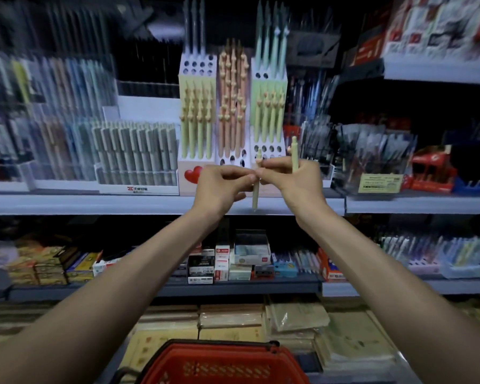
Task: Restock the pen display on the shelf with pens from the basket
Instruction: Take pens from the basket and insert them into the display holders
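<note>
mid-frame, both hands meet in front of the pen display [197, 68] on the shelf [122, 204]. the left hand [219, 187] pinches a pale green pen [255, 194] with curled fingers [247, 177]. the right hand [291, 181] pinches the same pen from the other side and grips a second green pen [294, 156] upright. the display's three holed blocks hold yellow-green pens [197, 120] at left, peach pens [233, 106] in the middle and light green pens [269, 115] at right, with some holes empty. the red basket [225, 364] sits at bottom centre, its contents hidden.
</note>
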